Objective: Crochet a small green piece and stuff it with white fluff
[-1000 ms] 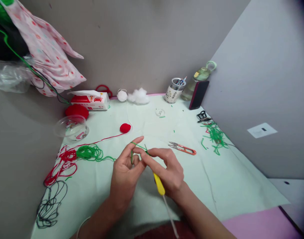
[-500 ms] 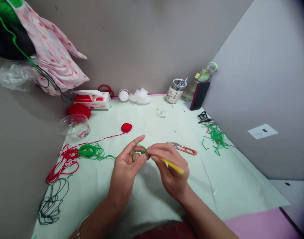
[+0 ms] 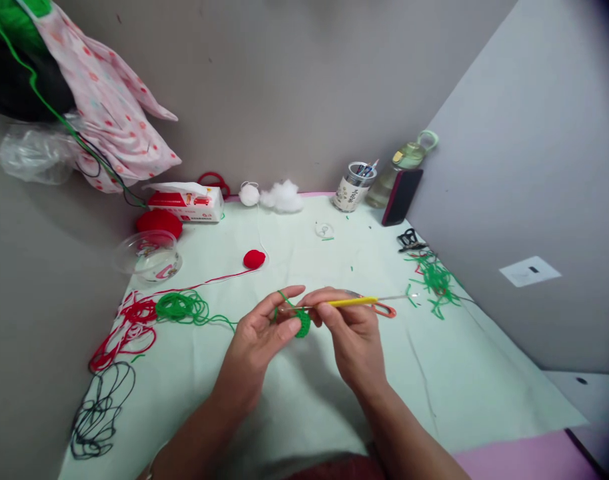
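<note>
My left hand (image 3: 257, 340) pinches a small green crochet piece (image 3: 303, 325) between thumb and fingers. Green yarn loops over its raised index finger and runs left to a loose green yarn pile (image 3: 182, 305). In my right hand (image 3: 352, 327) is a crochet hook with a yellow handle (image 3: 354, 302), held nearly level. Its thin metal tip reaches left to the top edge of the green piece. Partly hidden behind the right hand lies a pair of orange thread snips (image 3: 385, 311).
A red ball (image 3: 254, 259) lies beyond my hands, with red and white yarn (image 3: 134, 320) trailing left. Black cord (image 3: 102, 413) sits front left. Green scraps (image 3: 437, 277) lie right. At the back stand a tissue pack (image 3: 199, 203), pen tin (image 3: 354, 188), phone (image 3: 403, 197) and bottle (image 3: 384, 180).
The hook has swung from slanting down to the right to nearly level. More of the green piece shows below my left thumb. The right hand has turned and shifted slightly right.
</note>
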Tool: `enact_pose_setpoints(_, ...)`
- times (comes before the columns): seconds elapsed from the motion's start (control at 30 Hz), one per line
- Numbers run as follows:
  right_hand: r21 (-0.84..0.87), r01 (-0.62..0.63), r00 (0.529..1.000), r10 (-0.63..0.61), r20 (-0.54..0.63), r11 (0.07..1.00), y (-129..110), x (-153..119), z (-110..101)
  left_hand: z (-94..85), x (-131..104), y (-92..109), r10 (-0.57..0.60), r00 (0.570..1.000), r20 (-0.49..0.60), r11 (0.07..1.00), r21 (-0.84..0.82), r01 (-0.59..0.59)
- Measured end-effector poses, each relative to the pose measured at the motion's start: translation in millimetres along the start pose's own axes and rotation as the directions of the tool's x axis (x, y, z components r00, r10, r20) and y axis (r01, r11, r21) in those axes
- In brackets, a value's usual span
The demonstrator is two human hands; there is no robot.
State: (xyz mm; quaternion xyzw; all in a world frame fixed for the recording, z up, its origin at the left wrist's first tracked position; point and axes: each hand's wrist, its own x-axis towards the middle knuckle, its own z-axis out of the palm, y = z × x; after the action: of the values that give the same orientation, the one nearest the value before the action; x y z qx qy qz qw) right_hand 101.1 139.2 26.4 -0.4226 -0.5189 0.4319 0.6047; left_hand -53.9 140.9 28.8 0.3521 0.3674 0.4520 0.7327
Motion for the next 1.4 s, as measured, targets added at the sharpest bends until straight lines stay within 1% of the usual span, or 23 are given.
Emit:
enact_pose_setpoints(0.1,0.131,-0.087,0.995,0.093,-0.041,0.988,2.7,1.1,-1.7,-2.0,-0.7,0.4,0.017,1.000,-0.002,0.999,0.030,-0.017)
enact_pose_setpoints(0.2,0.214,-0.131,0.988,0.144,-0.048,0.968,2.6,3.3,-1.3,-2.3,-0.2,3.3,0.049,0.998,-0.037,0.998,0.049,-0.047)
enact_pose_setpoints(0.3,0.195,-0.119,0.991,0.129,-0.039,0.974,1.0,3.5,-0.3,-1.5,-0.3,4.8,0.078,0.994,-0.076,0.993,0.094,-0.071)
enact_pose_setpoints(0.4,0.119,-0.078,0.996,0.082,-0.030,0.990,-0.4,1.2,-1.1,-1.1,-1.6,4.5,0.102,0.990,-0.093,0.987,0.130,-0.090)
enact_pose_setpoints(0.47,0.077,-0.046,0.998,0.048,-0.032,0.996,-1.2,-0.7,-2.1,-1.5,-2.6,4.2,0.117,0.988,-0.104,0.985,0.142,-0.102)
enact_pose_setpoints(0.53,0.071,-0.024,0.999,0.027,-0.033,0.997,-1.7,-1.8,-2.7,-2.3,-3.0,4.4,0.114,0.987,-0.110,0.986,0.137,-0.098)
enact_pose_setpoints(0.6,0.110,-0.029,0.999,0.032,-0.025,0.994,-1.8,-1.8,-2.5,-3.1,-2.8,5.2,0.098,0.990,-0.105,0.989,0.119,-0.086)
enact_pose_setpoints(0.7,0.166,-0.074,0.997,0.078,-0.019,0.983,-1.5,-0.4,-1.2,-3.6,-2.1,6.4,0.085,0.991,-0.098,0.992,0.103,-0.075)
enact_pose_setpoints(0.83,0.164,-0.107,0.994,0.112,-0.019,0.981,-0.1,0.6,0.2,-3.0,-1.9,6.3,0.083,0.991,-0.102,0.992,0.103,-0.073)
enact_pose_setpoints(0.97,0.156,-0.139,0.990,0.136,0.030,0.978,1.9,-0.2,-0.4,-2.1,-1.4,5.5,0.082,0.992,-0.100,0.993,0.089,-0.073)
enact_pose_setpoints(1.03,0.167,-0.136,0.991,0.132,0.033,0.977,1.9,-0.2,-0.5,-1.6,-1.0,5.7,0.080,0.991,-0.105,0.994,0.086,-0.071)
enact_pose_setpoints(1.17,0.210,-0.115,0.993,0.118,0.000,0.971,0.1,0.7,0.6,-0.8,-0.9,6.8,0.096,0.990,-0.102,0.991,0.102,-0.085)
enact_pose_setpoints(1.27,0.165,-0.097,0.995,0.098,0.002,0.982,-0.6,-0.3,1.1,-0.7,-1.4,6.1,0.113,0.987,-0.115,0.984,0.149,-0.096)
enact_pose_setpoints(1.33,0.082,-0.050,0.999,0.050,-0.001,0.995,-1.6,-2.0,0.7,-1.2,-1.8,3.8,0.140,0.981,-0.138,0.974,0.199,-0.111)
enact_pose_setpoints(1.4,-0.041,0.026,1.000,-0.026,0.011,0.999,-3.9,-4.0,0.3,-2.0,-1.8,0.1,0.186,0.969,-0.165,0.954,0.268,-0.138)
